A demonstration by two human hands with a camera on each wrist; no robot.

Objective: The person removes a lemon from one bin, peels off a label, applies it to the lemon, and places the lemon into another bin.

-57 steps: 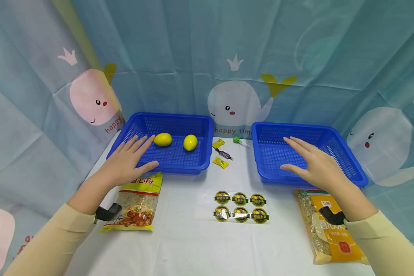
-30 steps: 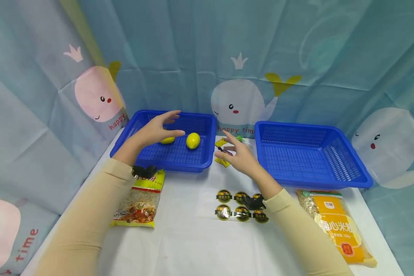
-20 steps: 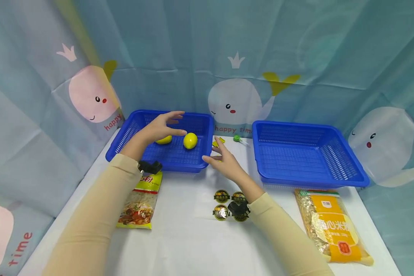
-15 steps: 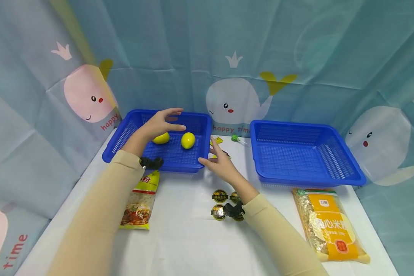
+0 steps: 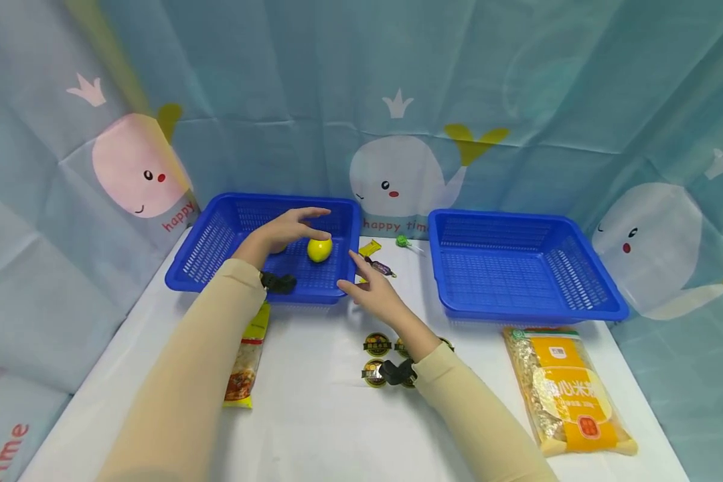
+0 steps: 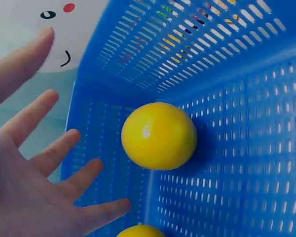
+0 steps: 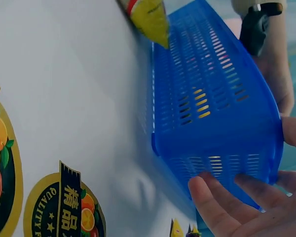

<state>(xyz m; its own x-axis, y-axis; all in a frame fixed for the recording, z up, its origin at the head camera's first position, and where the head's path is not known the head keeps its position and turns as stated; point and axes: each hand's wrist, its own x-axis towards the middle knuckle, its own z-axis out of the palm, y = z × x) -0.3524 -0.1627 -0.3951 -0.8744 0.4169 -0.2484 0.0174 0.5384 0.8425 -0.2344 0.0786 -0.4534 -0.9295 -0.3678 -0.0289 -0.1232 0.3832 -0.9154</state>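
Note:
My left hand hovers over the left blue basket, its fingers spread and holding nothing. Under it lies a yellow lemon; the hand mostly covers a second lemon in the head view. The left wrist view has one lemon whole, apart from the fingers, and the other cut off at the lower edge. At the same basket's front right corner is my right hand. Its thumb is by the rim and its extended fingers lie along the outer side wall; whether they touch is unclear.
Between the baskets lie yellow-wrapped candy, a purple candy and a green lollipop. A second blue basket stands right. Round stickers lie in front. Food bags, yellow and orange, flank them.
Both hands have come from apart to the left basket: the left moved right above the lemons, the right moved left from the other basket to the corner. The baskets keep their places.

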